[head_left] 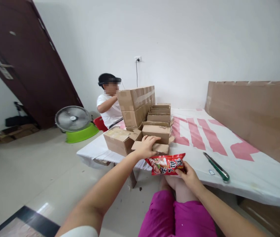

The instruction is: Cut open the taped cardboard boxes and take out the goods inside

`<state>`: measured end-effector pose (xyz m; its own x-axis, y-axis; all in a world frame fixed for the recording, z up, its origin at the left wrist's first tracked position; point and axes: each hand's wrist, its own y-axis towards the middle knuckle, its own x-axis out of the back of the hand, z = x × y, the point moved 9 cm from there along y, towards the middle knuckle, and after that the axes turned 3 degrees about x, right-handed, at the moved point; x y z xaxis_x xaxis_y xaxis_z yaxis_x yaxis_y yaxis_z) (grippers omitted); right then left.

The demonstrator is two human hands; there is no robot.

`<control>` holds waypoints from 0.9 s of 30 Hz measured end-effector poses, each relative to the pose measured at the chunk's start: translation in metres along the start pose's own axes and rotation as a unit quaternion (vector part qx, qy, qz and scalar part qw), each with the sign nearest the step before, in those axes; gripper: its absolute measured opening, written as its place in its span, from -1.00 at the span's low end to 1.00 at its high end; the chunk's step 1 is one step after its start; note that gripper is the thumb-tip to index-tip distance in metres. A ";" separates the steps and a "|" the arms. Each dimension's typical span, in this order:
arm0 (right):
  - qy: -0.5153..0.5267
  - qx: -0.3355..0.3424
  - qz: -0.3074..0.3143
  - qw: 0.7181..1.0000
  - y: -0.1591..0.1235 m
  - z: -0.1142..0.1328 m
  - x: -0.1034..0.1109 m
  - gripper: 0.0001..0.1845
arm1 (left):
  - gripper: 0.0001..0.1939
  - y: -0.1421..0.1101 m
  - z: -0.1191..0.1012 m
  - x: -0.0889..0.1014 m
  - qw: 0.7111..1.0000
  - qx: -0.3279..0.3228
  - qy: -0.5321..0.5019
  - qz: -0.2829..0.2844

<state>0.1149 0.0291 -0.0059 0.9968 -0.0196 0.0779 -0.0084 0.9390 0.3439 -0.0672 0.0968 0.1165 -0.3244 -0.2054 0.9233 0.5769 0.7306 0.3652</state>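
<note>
My left hand [147, 146] reaches forward and rests on the flap of a small open cardboard box [157, 136] at the near end of a row of such boxes; its fingers curl over the flap edge. My right hand [188, 174] pinches a red printed snack packet [166, 164] by its right end, holding it just above the table's front edge, right below that box.
A white cloth with pink stripes covers the table [228, 154]. A green-handled knife [217, 167] lies right of the packet. Large cartons [135, 105] stand behind the row; another person [107, 105] sits beyond them. A big cardboard sheet [258, 115] leans at right. A fan [73, 119] stands on the floor.
</note>
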 end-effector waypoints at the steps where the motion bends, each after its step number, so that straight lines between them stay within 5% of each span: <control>1: -0.004 0.004 -0.009 1.000 0.007 -0.005 -0.004 -0.52 | -0.32 -0.004 -0.001 0.010 1.000 0.001 -0.024 -0.010; 5: -0.014 0.010 -0.045 0.999 0.034 -0.027 -0.018 -0.52 | -0.54 -0.036 -0.016 0.055 0.987 0.006 -0.032 -0.157; 7: -0.024 0.010 -0.062 0.998 0.044 -0.035 -0.026 -0.53 | -0.76 -0.063 -0.033 0.059 0.971 -0.004 -0.024 -0.238; 9: -0.037 0.014 -0.073 0.997 0.050 -0.040 -0.035 -0.55 | -0.92 -0.085 -0.055 0.032 0.972 -0.052 -0.026 -0.227; 11: -0.052 0.024 -0.074 0.996 0.052 -0.042 -0.045 -0.55 | -0.84 -0.101 -0.069 -0.010 0.981 -0.085 0.000 -0.176; 14: -0.087 0.047 -0.056 0.994 0.049 -0.040 -0.051 -0.47 | -0.38 -0.109 -0.038 -0.052 0.978 0.068 0.049 -0.189; 17: -0.132 0.070 -0.049 0.988 0.040 -0.038 -0.038 -0.36 | -0.08 -0.105 0.001 -0.072 0.958 0.200 0.038 -0.203; 22: -0.301 0.119 -0.039 0.945 0.024 -0.035 -0.010 -0.44 | -0.06 -0.082 0.040 -0.087 0.944 0.298 0.005 -0.140; 27: -0.363 0.113 0.012 0.925 0.019 -0.035 -0.018 -0.46 | -0.09 -0.068 0.052 -0.092 0.937 0.335 0.007 -0.095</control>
<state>0.0992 0.0596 -0.0334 0.6806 -0.3010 0.6680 -0.1285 0.8485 0.5133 -0.1153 0.0998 0.0007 -0.3618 -0.3788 0.8518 -0.0916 0.9238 0.3719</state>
